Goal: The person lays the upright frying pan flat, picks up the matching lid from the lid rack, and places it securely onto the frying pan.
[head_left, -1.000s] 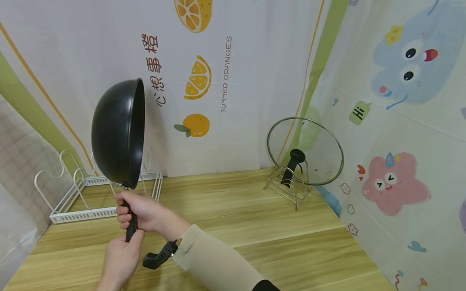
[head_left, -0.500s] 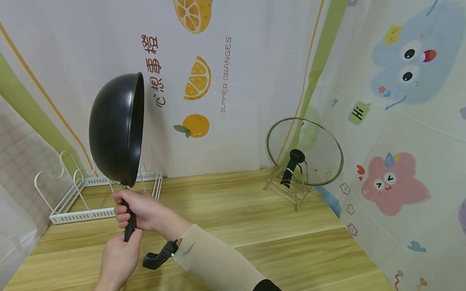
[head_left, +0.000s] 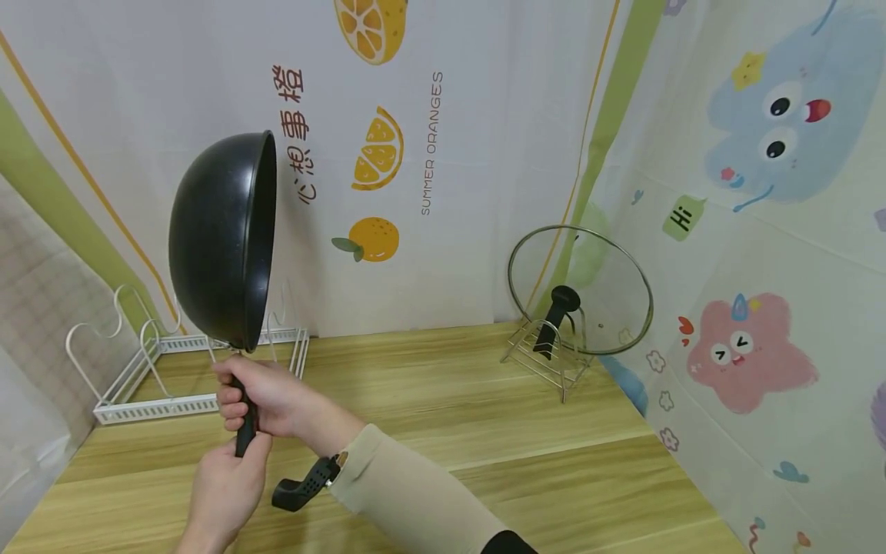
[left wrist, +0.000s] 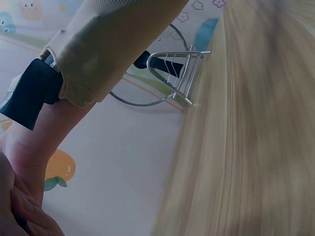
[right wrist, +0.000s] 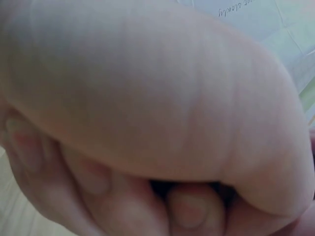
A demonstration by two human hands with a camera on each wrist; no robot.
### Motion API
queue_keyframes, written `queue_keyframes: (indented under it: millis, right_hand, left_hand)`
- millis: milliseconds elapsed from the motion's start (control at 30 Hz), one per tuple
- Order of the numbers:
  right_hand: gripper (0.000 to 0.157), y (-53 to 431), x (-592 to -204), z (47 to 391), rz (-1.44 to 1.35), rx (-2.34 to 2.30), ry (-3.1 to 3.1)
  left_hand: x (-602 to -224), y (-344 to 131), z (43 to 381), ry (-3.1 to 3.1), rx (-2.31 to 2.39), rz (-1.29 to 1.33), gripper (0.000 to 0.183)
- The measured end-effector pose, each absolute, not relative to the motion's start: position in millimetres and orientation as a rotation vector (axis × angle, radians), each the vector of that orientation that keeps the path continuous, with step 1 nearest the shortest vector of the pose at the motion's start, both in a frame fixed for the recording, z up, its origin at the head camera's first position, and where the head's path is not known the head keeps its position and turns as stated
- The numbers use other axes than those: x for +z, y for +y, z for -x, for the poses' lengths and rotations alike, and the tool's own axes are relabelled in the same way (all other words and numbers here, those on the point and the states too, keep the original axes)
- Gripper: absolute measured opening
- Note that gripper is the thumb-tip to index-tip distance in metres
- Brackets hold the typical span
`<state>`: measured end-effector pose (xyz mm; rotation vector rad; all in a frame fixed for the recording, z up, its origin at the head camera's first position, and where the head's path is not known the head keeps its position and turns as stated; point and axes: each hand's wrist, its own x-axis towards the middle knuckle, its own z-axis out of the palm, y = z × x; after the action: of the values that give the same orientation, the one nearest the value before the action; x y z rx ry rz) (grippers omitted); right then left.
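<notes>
Slightly raised, the black pan (head_left: 216,238) extends above the right hand (head_left: 271,402).

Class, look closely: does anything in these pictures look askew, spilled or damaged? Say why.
The backdrop cloth looks askew: its "SUMMER ORANGES" lettering reads bottom to top, as if hung sideways. I see no spill, nor damage to the black pan.

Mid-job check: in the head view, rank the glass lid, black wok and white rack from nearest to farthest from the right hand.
1. Black wok: nearest, its handle gripped in the right hand.
2. White rack: just beyond, mostly to the left.
3. Glass lid: farthest, well off to the right.
</notes>
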<state>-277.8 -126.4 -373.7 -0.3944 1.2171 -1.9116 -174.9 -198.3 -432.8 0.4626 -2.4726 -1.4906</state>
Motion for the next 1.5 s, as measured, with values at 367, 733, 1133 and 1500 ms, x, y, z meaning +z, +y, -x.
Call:
queue_keyframes:
  millis: [367, 733, 1133, 1500]
  right_hand:
    - [0.041, -124.7, -369.2, 277.5, 0.392, -1.928, 1.235]
    - [0.042, -123.4, -367.5, 277.4, 0.401, -1.932, 1.234]
    - [0.041, -118.6, -363.1, 274.9, 0.42, -1.932, 1.239]
    - [0.043, -111.2, -363.6, 275.3, 0.432, -1.937, 1.233]
  left_hand:
    - [-429.3, -198.2, 176.6, -2.49, -1.477, -0.449, 0.057]
    - [-426.6, -195.5, 175.0, -2.478, -1.471, -0.43, 0.057]
    - [-423.9, -191.5, 173.6, -2.445, -1.483, -0.408, 0.056]
    - [-423.0, -188.4, 173.6, -2.454, -1.51, -0.384, 0.055]
